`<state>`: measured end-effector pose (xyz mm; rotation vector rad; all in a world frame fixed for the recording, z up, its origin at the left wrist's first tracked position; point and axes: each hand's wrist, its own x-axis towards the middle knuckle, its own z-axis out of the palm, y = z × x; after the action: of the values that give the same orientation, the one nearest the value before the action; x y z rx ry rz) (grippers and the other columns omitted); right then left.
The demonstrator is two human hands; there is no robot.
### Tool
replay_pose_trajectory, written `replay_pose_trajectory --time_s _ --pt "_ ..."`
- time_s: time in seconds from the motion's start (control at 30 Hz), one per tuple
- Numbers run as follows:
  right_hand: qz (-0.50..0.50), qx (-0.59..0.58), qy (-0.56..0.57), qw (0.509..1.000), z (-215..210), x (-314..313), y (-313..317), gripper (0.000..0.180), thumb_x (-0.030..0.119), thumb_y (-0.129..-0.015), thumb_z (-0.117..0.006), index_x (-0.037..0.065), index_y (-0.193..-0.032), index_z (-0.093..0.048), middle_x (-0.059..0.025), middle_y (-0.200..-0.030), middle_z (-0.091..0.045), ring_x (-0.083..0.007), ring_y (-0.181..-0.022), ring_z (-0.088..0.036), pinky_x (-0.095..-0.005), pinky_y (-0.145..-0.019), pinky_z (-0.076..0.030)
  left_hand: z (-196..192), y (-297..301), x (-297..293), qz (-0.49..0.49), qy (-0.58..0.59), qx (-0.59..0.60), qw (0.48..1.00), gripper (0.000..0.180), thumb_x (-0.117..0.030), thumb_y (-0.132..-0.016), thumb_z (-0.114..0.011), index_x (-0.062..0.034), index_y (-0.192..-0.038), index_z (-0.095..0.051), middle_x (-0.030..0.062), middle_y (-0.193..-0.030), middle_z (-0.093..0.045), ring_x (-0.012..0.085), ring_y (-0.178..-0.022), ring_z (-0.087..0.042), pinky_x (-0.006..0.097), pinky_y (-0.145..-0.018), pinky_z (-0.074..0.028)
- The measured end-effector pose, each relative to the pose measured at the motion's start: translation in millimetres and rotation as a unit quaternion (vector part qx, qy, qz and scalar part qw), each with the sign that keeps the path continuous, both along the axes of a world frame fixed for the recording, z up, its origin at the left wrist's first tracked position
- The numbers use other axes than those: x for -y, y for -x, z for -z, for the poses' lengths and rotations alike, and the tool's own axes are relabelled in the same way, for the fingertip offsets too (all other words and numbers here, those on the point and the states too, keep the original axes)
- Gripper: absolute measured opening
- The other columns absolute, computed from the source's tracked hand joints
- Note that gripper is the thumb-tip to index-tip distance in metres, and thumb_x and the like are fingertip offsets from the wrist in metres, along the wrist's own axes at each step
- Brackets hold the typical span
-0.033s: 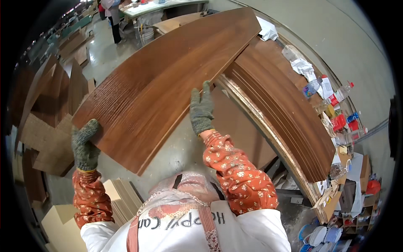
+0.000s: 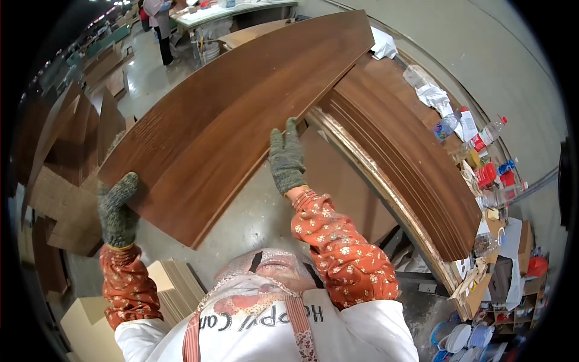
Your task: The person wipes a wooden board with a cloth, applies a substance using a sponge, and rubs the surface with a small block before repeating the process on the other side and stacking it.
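Note:
A long brown wood-grain board [image 2: 241,114] slants across the view from near left to far right. My left hand [image 2: 117,208], in a grey-green knitted glove, grips its near left end with the thumb on top. My right hand [image 2: 286,157], gloved the same way, holds the board's right long edge, its visible fingers reaching up against that edge; its thumb is hidden. The far right end of the board overlaps a stack of similar brown boards [image 2: 404,157] on a wooden-edged bench [image 2: 374,172].
Plastic bottles [image 2: 485,139], crumpled white wrapping [image 2: 435,98] and other clutter line the bench's far side by the wall. Cardboard sheets [image 2: 60,202] stand at left. Tubs [image 2: 455,338] sit at lower right. A person [image 2: 161,30] stands near a far table [image 2: 235,13].
The board's near end has shifted slightly left, together with both my hands. The glare on its left part has faded.

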<state>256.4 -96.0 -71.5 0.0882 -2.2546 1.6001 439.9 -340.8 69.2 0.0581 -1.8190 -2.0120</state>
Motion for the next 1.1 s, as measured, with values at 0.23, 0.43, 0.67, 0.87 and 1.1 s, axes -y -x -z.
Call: replay_pose_trajectory --time_s 0.23,0.43,0.67,0.87,1.1 --pt "-0.160 -0.022 0.257 0.953 -60.2 -71.2 55.8 0.042 0.033 -0.092 -0.051 0.004 -0.122 -0.050 -0.0103 -0.112 -0.056 -0.0216 -0.103 -0.054 -0.0340 -0.090 -0.043 -36.5 -24.1 -13.2 0.021 0.432 0.013 0.901 0.053 -0.014 -0.073 -0.064 0.0002 -0.123 -0.052 0.0166 -0.124 -0.054 0.0270 -0.113 -0.054 0.035 -0.094 -0.041" --pt "-0.151 -0.001 0.467 0.871 -56.7 -94.0 46.9 0.036 0.029 -0.086 -0.062 0.007 -0.113 -0.056 -0.0056 -0.108 -0.060 -0.0191 -0.100 -0.056 -0.0351 -0.089 -0.046 -14.9 -25.9 -26.9 0.137 0.621 -0.128 0.761 0.033 -0.012 -0.072 -0.060 -0.0033 -0.104 -0.063 0.0165 -0.110 -0.061 0.0350 -0.104 -0.058 0.043 -0.090 -0.045" --pt "-0.151 0.187 0.524 0.817 -27.5 -81.1 1.6 0.033 0.018 -0.083 -0.065 0.003 -0.110 -0.054 -0.0068 -0.098 -0.060 -0.0197 -0.091 -0.061 -0.0327 -0.075 -0.053 47.1 -18.7 -0.3 0.095 0.708 -0.153 0.683 0.040 -0.012 -0.069 -0.063 -0.0042 -0.108 -0.061 0.0163 -0.111 -0.058 0.0341 -0.106 -0.055 0.042 -0.093 -0.043" --pt "-0.200 0.288 0.409 0.843 -30.8 -78.4 10.3 0.032 0.030 -0.087 -0.061 0.001 -0.099 -0.056 -0.0101 -0.080 -0.062 -0.0184 -0.057 -0.061 -0.0295 -0.046 -0.050 231.1 -33.8 48.1 -0.225 0.111 0.032 0.967 0.057 -0.027 -0.088 -0.057 -0.0033 -0.135 -0.035 0.0133 -0.135 -0.042 0.0273 -0.119 -0.045 0.036 -0.103 -0.036" --pt "-0.345 0.095 -0.350 0.866 -84.4 -129.6 43.5 0.042 0.044 -0.089 -0.051 0.004 -0.097 -0.061 -0.0138 -0.091 -0.063 -0.0223 -0.070 -0.063 -0.0333 -0.057 -0.049 241.9 -1.9 16.6 -0.142 -0.042 0.044 0.988 0.046 -0.029 -0.092 -0.048 -0.0116 -0.133 -0.038 0.0102 -0.134 -0.043 0.0247 -0.123 -0.040 0.041 -0.103 -0.034"
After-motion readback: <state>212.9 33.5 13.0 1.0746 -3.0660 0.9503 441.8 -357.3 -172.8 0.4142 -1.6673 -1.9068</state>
